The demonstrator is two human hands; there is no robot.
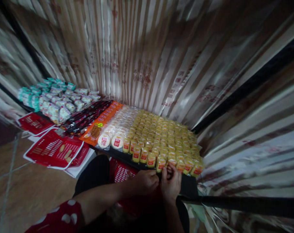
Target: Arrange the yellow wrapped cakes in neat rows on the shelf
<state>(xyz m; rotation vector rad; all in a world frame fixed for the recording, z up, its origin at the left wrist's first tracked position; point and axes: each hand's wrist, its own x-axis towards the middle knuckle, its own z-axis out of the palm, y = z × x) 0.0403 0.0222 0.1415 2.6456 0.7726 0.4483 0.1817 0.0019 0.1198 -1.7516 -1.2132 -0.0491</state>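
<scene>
Rows of small yellow wrapped snack packets (pixel 159 139) with red labels cover the right part of a low dark board (pixel 189 186). My right hand (pixel 170 184) is at their front edge, with its fingers curled and the fingertips against or just before the front packets. Whether a packet is between those fingers cannot be made out. My left hand (pixel 147 182) is closed in a fist just left of it, above my lap; what it holds, if anything, is hidden. Below the left hand shows a red printed bag (pixel 122 171) with white marks.
Left of the yellow packets lie round white wrapped crackers (pixel 110 140), an orange package (pixel 100 124), dark red stick packs (pixel 88 113), white packets (pixel 62 106) and teal packets (pixel 31 97). Red bags (pixel 56 149) lie at the left, above the tiled floor (pixel 28 191). A striped curtain (pixel 127 58) hangs behind.
</scene>
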